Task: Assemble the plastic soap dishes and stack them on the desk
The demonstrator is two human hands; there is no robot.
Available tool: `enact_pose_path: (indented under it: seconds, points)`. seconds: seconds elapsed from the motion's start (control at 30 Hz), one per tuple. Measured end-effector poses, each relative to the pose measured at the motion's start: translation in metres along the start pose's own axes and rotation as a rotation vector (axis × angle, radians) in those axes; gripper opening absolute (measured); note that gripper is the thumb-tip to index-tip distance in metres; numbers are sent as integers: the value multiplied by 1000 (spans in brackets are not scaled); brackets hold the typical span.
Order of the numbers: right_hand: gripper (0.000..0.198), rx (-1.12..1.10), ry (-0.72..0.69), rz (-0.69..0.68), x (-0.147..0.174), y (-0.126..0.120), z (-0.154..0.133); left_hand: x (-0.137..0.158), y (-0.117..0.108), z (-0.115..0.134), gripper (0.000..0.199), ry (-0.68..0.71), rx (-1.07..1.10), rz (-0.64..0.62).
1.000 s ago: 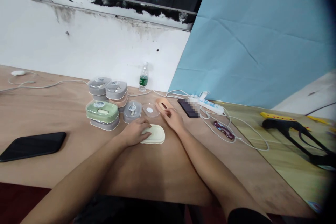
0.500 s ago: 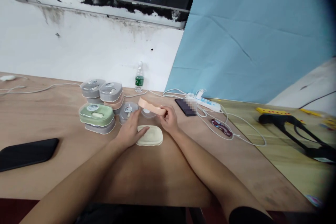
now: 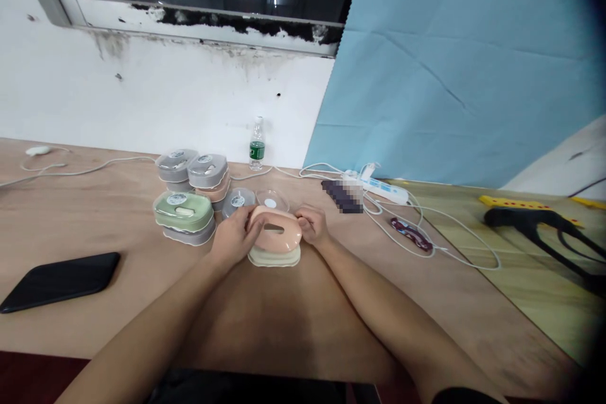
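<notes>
The left hand [image 3: 233, 233] pinches the left end of the slotted peach lid [image 3: 285, 241], thumb on top; the right hand's [image 3: 313, 225] curled fingers clasp its right edge. The lid tilts above the shallow cream tray [image 3: 274, 260] — seemingly a step of bringing the two together, calling for levelling and lining up rims. Just behind lies a clear cover [image 3: 271, 203]; a grey box [image 3: 235, 199] crowds the left hand. Further out: a green box [image 3: 184, 213], water bottle [image 3: 256, 150], power strip [image 3: 386, 190] — none blocking the tray.
</notes>
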State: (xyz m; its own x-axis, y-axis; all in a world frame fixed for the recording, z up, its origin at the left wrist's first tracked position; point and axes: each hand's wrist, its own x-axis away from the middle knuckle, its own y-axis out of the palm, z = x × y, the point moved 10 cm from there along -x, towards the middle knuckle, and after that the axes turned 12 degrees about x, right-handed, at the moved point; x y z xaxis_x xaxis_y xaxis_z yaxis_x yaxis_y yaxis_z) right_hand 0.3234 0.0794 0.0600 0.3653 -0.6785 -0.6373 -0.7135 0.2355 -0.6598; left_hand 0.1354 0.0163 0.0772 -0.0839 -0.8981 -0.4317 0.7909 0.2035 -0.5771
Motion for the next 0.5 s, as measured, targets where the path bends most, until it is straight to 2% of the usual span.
enact_pose_path:
  seconds: [0.1,0.2,0.5]
  points:
    - [54,-59,128,-3,-4,2,19,0,14,-11,40,-100,11,-116]
    - [48,-126,210,-60,-7,10,35,2,25,-13,43,-132,29,-188]
    - [37,-179,221,-243,-5,29,38,9,32,-20,57,-210,-236,-300]
